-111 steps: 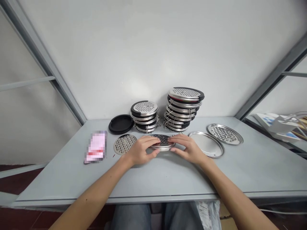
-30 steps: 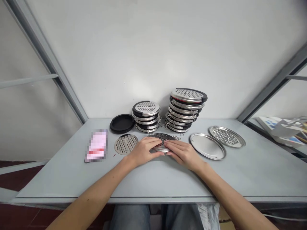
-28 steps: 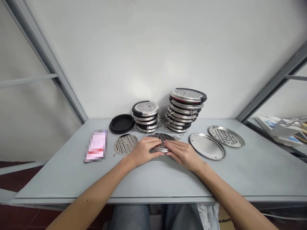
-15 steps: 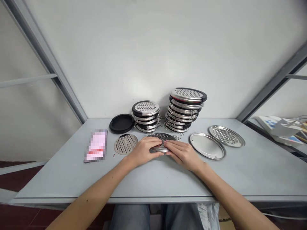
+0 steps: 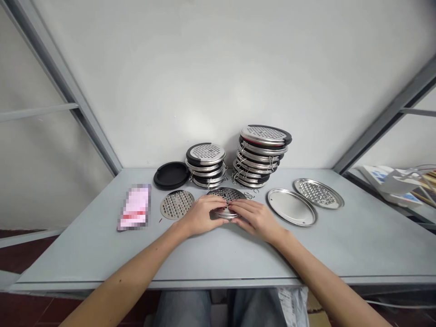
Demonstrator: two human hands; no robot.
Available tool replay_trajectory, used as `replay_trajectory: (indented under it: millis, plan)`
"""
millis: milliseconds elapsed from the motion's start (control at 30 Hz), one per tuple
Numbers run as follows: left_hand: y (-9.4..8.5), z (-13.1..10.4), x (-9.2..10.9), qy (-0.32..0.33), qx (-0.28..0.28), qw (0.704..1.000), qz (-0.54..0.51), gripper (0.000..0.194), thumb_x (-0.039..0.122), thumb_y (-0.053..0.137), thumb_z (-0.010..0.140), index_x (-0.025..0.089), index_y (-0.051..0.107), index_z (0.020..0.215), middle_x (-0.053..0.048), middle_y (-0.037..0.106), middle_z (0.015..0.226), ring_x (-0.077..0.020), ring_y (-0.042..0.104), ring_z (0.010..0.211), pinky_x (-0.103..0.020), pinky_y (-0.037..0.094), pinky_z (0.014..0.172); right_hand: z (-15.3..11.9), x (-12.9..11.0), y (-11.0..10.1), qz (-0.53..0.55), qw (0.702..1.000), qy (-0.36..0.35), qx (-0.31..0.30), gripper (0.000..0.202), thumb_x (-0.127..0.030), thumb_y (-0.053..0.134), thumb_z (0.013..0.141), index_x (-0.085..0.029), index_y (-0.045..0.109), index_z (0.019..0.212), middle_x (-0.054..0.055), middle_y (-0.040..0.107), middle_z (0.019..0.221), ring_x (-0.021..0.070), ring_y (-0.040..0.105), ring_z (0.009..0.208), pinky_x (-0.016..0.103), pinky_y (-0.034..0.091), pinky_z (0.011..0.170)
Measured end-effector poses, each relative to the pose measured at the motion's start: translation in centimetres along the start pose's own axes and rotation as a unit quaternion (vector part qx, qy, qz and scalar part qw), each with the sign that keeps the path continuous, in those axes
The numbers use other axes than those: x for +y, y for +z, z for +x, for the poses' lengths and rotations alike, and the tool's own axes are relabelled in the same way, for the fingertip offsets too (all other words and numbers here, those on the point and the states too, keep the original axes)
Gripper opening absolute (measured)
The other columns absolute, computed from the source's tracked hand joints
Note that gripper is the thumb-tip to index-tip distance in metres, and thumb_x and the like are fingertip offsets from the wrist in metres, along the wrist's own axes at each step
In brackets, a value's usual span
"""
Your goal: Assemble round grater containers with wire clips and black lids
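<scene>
I had the left hand [image 5: 203, 213] and right hand [image 5: 256, 218] curled onto one round grater [image 5: 227, 194]; two grater stacks [image 5: 206, 165] [image 5: 262, 156] stood beyond them, two metal discs [image 5: 292, 207] [image 5: 318, 194] rightward.

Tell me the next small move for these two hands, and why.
Probably a gentle squeeze on the near edge of the grater: the left hand and right hand both have fingers over its top there, close together, so pressure could be even.
</scene>
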State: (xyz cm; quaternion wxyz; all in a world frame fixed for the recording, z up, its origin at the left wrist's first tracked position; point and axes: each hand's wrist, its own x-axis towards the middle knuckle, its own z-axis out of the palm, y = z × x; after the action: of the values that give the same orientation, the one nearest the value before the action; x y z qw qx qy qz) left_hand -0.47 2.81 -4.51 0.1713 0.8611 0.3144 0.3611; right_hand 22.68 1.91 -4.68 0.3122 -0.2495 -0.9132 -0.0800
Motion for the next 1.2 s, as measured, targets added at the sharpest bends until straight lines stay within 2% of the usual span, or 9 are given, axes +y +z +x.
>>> replay_trajectory:
  millis: [167,333,667,867,1200]
  plan:
    - [-0.7,0.1,0.1,0.021,-0.016,1.0,-0.006,0.038,0.031,0.076,0.073,0.018,0.068,0.107,-0.008,0.069,0.114,-0.0239,0.061,0.11,-0.041,0.049,0.099,-0.4,0.9,-1.0,0.06,0.996,0.064,-0.035,0.044,-0.038,0.061,0.087,-0.016,0.057,0.125,0.014,0.065,0.121,0.0274,0.059,0.115,0.046,0.05,0.097]
    - [-1.1,0.1,0.2,0.039,-0.016,0.999,-0.003,0.035,0.027,0.075,0.07,0.017,0.067,0.103,-0.009,0.07,0.111,-0.0241,0.062,0.106,-0.041,0.05,0.096,-0.5,1.2,-1.2,0.066,0.994,0.064,-0.058,0.042,-0.039,0.061,0.088,-0.017,0.059,0.123,0.013,0.067,0.118,0.0265,0.061,0.111,0.045,0.051,0.096]
    - [-0.3,0.2,0.6,0.013,0.017,0.999,0.04,0.037,0.039,0.074,0.076,0.018,0.065,0.105,-0.009,0.068,0.11,-0.0228,0.063,0.101,-0.038,0.052,0.091,-0.4,0.8,-0.7,-0.015,1.0,0.021,-0.014,0.037,-0.036,0.054,0.093,-0.013,0.062,0.12,0.014,0.069,0.115,0.0258,0.063,0.108,0.041,0.055,0.091]
    - [-0.4,0.3,0.6,0.032,0.031,0.997,0.06,0.035,0.039,0.072,0.078,0.018,0.065,0.106,-0.008,0.069,0.108,-0.0234,0.065,0.099,-0.04,0.053,0.09,-0.1,0.2,-0.6,-0.046,0.999,0.017,0.014,0.036,-0.036,0.05,0.095,-0.013,0.063,0.12,0.013,0.071,0.11,0.0246,0.066,0.105,0.039,0.057,0.088]
    - [-0.4,0.3,0.6,-0.016,0.018,0.999,0.03,0.034,0.033,0.076,0.072,0.019,0.066,0.1,-0.007,0.068,0.107,-0.0223,0.065,0.097,-0.037,0.053,0.087,0.1,-0.3,-0.2,-0.08,0.996,0.004,0.028,0.033,-0.035,0.049,0.096,-0.012,0.063,0.114,0.013,0.072,0.106,0.0247,0.068,0.1,0.038,0.058,0.085]
